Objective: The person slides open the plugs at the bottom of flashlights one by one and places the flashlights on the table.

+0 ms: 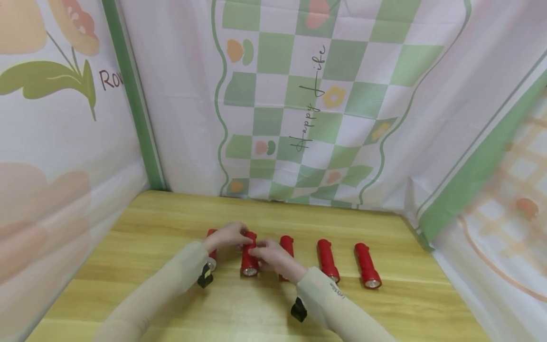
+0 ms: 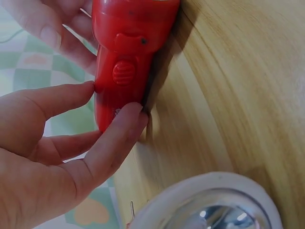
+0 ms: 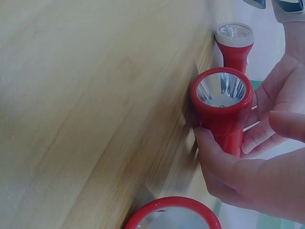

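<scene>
A red flashlight (image 1: 249, 259) lies on the table with its lens towards me and its sliding switch (image 2: 124, 72) facing up. My left hand (image 1: 228, 235) pinches its tail end between thumb and fingers. From the other side my right hand (image 1: 275, 256) holds the body just behind the head, a finger under the rim in the right wrist view. To the left, partly behind the left hand, lies a flashlight with a white-rimmed head (image 3: 234, 36). Another red flashlight (image 1: 287, 244) is partly covered by my right hand.
Farther right on the wooden table (image 1: 171, 304) lie two more red flashlights, one (image 1: 326, 259) partly behind the right sleeve and one (image 1: 366, 266) in full view. Printed curtains (image 1: 299, 95) hang along the table's back and sides.
</scene>
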{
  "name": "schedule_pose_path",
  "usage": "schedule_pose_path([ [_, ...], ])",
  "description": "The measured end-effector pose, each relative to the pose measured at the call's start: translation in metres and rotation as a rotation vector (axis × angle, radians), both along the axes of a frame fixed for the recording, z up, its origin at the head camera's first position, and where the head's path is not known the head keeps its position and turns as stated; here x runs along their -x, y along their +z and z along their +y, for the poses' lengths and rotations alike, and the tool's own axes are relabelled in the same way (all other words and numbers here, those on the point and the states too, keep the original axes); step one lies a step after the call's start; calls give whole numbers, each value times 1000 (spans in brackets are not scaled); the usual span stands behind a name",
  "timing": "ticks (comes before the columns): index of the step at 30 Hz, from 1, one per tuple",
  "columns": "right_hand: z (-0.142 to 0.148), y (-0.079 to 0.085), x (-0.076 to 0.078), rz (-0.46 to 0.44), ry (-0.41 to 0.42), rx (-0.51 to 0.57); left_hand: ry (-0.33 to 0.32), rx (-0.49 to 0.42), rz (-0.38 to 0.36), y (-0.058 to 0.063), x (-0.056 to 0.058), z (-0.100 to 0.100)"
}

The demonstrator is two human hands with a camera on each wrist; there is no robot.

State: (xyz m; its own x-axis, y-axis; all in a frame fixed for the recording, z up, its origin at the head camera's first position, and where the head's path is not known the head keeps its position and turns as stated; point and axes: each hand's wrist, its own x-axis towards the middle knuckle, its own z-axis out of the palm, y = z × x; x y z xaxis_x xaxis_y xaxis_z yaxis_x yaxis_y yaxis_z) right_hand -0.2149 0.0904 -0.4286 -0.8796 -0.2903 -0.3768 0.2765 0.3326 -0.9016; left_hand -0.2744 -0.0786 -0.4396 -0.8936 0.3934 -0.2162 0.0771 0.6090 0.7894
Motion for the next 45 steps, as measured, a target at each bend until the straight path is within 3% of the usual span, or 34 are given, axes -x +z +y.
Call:
schedule_pose_path([
  [16,-2,2,1,-17,-29,3,36,-41,-30,-4,0,1],
  [29,0,10,-3,41,-52,23,92,-170,-26,5,-5,-1],
  [37,1,12,-6,190,-64,9,133,-192,64,17,-11,0],
  [45,5,16,-11,280,-113,10,147,-217,178,24,-18,3],
])
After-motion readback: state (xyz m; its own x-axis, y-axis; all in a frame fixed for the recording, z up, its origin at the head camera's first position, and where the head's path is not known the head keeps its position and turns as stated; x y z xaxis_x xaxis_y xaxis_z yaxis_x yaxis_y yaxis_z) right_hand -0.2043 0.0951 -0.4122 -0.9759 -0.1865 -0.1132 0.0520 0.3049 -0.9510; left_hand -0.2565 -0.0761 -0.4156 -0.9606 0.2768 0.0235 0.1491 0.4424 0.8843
